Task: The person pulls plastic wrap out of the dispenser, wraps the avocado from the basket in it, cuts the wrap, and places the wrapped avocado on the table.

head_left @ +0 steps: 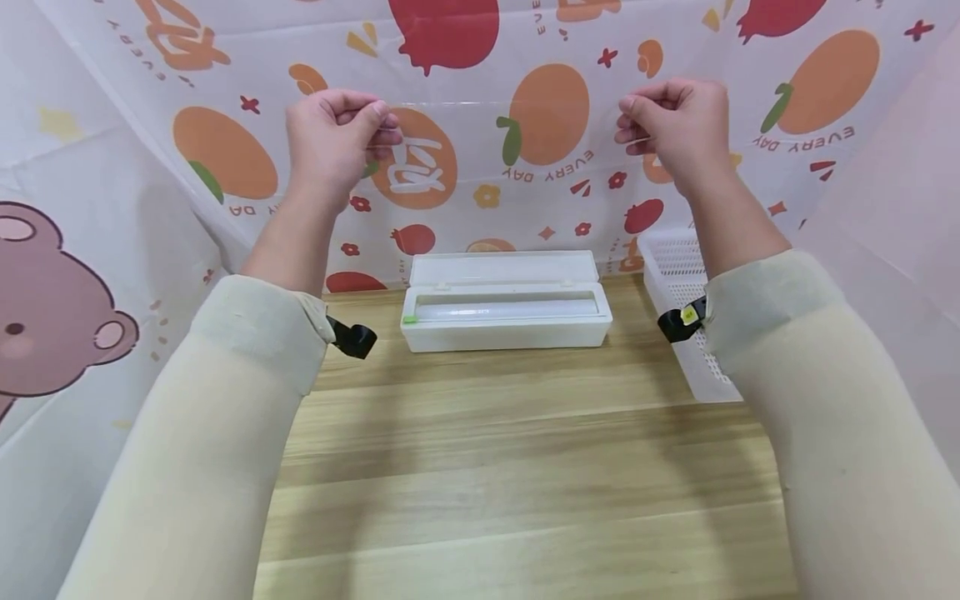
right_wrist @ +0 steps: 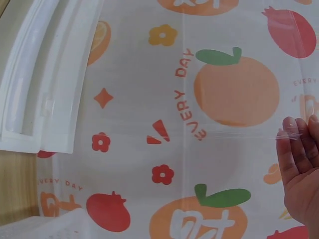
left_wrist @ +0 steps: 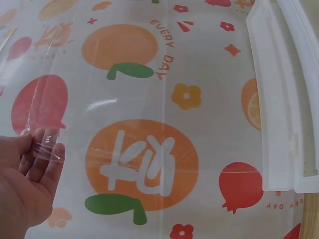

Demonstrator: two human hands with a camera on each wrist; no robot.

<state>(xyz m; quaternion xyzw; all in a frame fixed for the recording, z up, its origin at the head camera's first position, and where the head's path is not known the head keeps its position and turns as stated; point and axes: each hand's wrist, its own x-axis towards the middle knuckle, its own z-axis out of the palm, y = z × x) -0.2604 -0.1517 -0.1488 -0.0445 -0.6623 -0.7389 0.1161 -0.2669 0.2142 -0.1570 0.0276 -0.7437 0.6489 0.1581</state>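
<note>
Pale cloth sleeves (head_left: pixel 217 400), both hands (head_left: pixel 330 137) (head_left: pixel 682 125) mid-pinch on thin, glossy, creased transparent film (left_wrist: pixel 49 147).

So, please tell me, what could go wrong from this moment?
The clear film is bunched at the left hand, so it may stick to itself. It spans across to the right hand, so uneven pulling could perhaps tear it. The white box has its lid open, so film lowered there might catch.

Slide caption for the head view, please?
Both hands hold clear film between them, with an open white box on the wood-grain table.
</note>
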